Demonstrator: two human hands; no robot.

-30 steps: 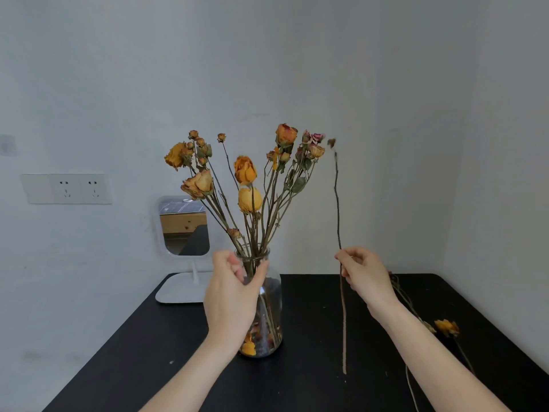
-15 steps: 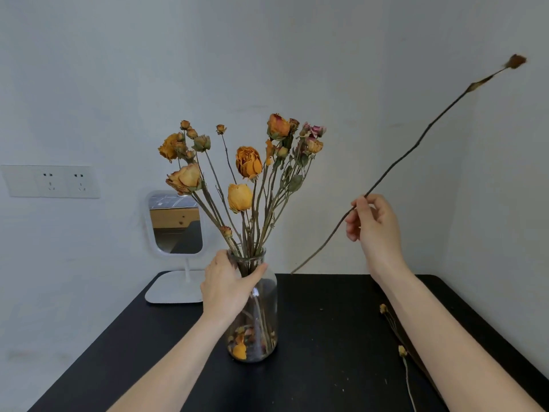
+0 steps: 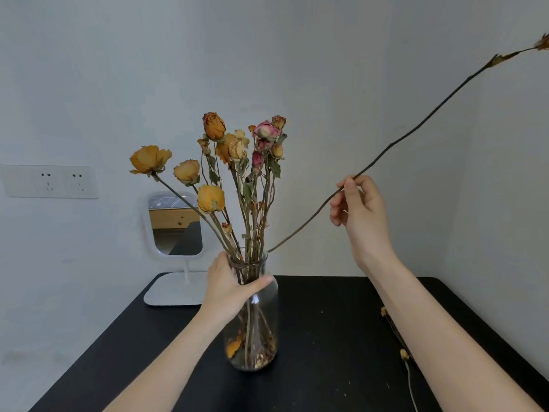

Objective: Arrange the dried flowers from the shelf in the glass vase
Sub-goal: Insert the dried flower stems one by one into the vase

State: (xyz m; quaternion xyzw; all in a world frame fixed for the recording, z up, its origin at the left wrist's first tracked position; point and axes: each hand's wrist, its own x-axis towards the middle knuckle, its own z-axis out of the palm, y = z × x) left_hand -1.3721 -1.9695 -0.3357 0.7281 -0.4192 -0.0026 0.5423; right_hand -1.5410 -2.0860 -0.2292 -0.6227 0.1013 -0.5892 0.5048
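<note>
The left hand (image 3: 230, 288) grips the neck of the glass vase (image 3: 255, 319) full of dried flowers (image 3: 225, 156). Right of the vase, the right hand (image 3: 361, 212) pinches a long stem (image 3: 416, 129) (its lower tip at the vase's rim).

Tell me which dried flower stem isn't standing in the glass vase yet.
The long thin bare stem pinched in the right hand, slanting up to the right, its lower tip at the clear glass vase rim. The other roses stand inside.
</note>
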